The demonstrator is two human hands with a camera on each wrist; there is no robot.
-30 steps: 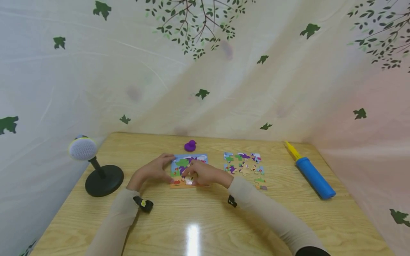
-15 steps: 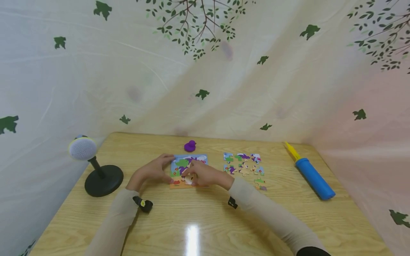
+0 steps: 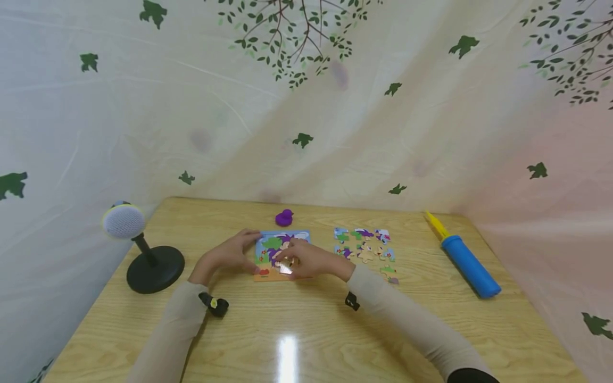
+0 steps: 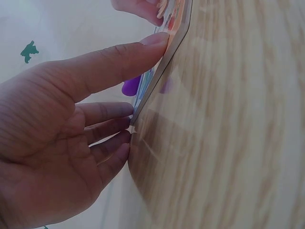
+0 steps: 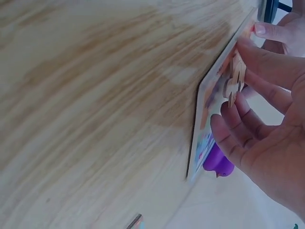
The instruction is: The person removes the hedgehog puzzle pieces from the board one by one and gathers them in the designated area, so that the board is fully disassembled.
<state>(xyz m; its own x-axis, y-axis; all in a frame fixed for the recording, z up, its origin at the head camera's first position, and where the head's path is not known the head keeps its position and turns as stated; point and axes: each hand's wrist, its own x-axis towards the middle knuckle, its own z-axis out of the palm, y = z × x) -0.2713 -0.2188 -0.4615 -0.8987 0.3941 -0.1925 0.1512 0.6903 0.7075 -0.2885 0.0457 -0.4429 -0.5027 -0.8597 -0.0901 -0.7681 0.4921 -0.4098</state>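
A jigsaw puzzle board (image 3: 264, 275) with a colourful cartoon picture lies flat at the middle of the table. My left hand (image 3: 233, 252) grips its left side, thumb on the near corner and fingertips at the far one (image 4: 131, 110). Over the board, my right hand (image 3: 311, 259) pinches a puzzle piece (image 3: 286, 266) between thumb and fingers. In the right wrist view this piece (image 5: 233, 78) stands tilted, close over the board's surface, showing its bare edge. The hand hides the board's right part in the head view.
Several loose puzzle pieces (image 3: 366, 252) are laid out in rows right of the board. A purple rubber duck (image 3: 284, 218) sits behind it. A microphone on a black round stand (image 3: 155, 270) is at left, a blue and yellow hand pump (image 3: 471, 266) at right.
My right hand has shifted slightly to the right, and the puzzle piece in its fingers has tilted. My left hand stays at the board's edge.
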